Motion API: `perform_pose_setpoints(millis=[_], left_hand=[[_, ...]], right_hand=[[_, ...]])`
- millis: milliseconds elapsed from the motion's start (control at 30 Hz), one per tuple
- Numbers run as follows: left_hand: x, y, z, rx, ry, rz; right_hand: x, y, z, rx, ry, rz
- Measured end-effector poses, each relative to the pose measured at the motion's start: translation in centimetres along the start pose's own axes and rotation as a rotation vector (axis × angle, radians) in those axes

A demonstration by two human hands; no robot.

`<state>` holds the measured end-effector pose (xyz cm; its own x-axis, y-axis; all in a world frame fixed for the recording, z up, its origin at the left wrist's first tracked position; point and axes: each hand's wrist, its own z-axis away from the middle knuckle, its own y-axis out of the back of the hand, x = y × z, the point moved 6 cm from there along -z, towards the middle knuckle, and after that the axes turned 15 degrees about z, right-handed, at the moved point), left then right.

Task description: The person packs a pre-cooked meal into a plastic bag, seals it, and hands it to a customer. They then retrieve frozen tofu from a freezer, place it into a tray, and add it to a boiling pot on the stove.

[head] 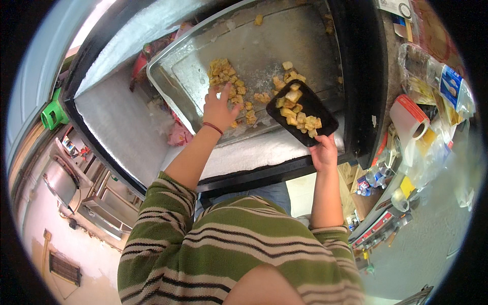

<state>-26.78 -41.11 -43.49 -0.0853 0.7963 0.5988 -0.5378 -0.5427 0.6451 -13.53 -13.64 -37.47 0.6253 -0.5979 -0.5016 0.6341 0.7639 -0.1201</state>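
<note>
My right hand (325, 152) grips the near end of a small black plastic tray (280, 108). Several pale yellow food chunks (301, 121) lie in it. Below is a large metal tray (179, 76) set in a frosted chest freezer (114, 106). My left hand (219, 106) reaches down into the metal tray with fingers spread, at the edge of a heap of yellow chunks (221, 70). Its fingertips meet the chunks, and nothing shows held in it. More loose chunks (280, 82) lie partly behind the black tray.
The freezer's black rim (259, 173) runs between my body and the metal tray. Pink and red plastic packages (179, 133) lie beside the tray's left wall. To the right are a roll of clear plastic bags (410, 118) and other plastic packaging (423, 76). A green object (55, 110) is at the left.
</note>
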Motion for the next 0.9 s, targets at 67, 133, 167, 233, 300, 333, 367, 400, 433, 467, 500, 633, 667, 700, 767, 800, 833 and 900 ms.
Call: perform_pose_setpoints(millis=[67,133,167,233,300,333,367,400,433,467,500,633,667,700,767,800,833,900], left_hand=[[-0.1,-2.2,0.3,0.007,-0.045,0.051],[0.6,-4.3,0.7,0.032,-0.045,-0.010],[0.3,-4.8,1.1,0.020,-0.036,-0.019],[0.5,-5.2,1.3,0.001,-0.020,-0.039],[-0.1,-5.0,1.2,-0.040,-0.060,-0.068],[-0.3,-4.6,1.1,-0.062,-0.114,-0.090],[-0.4,-4.3,1.0,-0.084,-0.169,-0.111],[-0.2,-3.8,0.9,-0.104,-0.257,-0.138],[0.0,-3.7,0.9,-0.125,-0.346,-0.164],[-0.3,-4.0,0.8,-0.099,-0.412,-0.155],[-0.6,-4.5,0.6,-0.069,-0.477,-0.142],[0.6,-6.7,-1.3,-0.040,-0.687,-0.066],[1.2,-7.2,-2.1,-0.074,-0.688,0.053],[2.2,-7.3,-2.7,-0.095,-0.702,0.027],[3.6,-7.5,-3.4,-0.135,-0.725,-0.030],[4.2,-7.7,-3.7,-0.130,-0.752,-0.067],[4.8,-7.8,-4.0,-0.131,-0.753,-0.076],[6.4,-8.0,-4.7,-0.133,-0.758,-0.092]], right_hand=[[-0.5,0.4,0.4,-0.003,0.029,0.002],[-0.6,1.0,0.6,0.025,0.036,-0.013],[-0.5,1.3,0.7,0.039,0.039,-0.021],[-0.4,1.8,0.9,0.077,0.012,-0.020],[-0.4,1.7,1.0,0.071,0.022,-0.030],[-0.4,1.8,1.0,0.064,0.026,-0.031],[-0.4,1.9,1.0,0.057,0.030,-0.033],[-0.5,1.9,0.9,0.049,0.035,-0.034],[-0.5,1.9,0.9,0.049,0.034,-0.032],[-0.5,1.9,1.0,0.050,0.033,-0.031],[-0.6,1.9,0.9,0.049,0.035,-0.027],[-1.0,1.8,1.2,0.068,0.038,-0.031],[-1.1,1.8,1.2,0.062,0.047,-0.054],[-1.2,1.8,1.3,0.057,0.054,-0.076],[-1.3,1.8,1.6,0.050,0.073,-0.092],[-1.3,1.7,1.7,0.058,0.077,-0.100],[-1.3,1.7,1.7,0.065,0.081,-0.107],[-1.3,1.6,1.7,0.067,0.091,-0.106]])
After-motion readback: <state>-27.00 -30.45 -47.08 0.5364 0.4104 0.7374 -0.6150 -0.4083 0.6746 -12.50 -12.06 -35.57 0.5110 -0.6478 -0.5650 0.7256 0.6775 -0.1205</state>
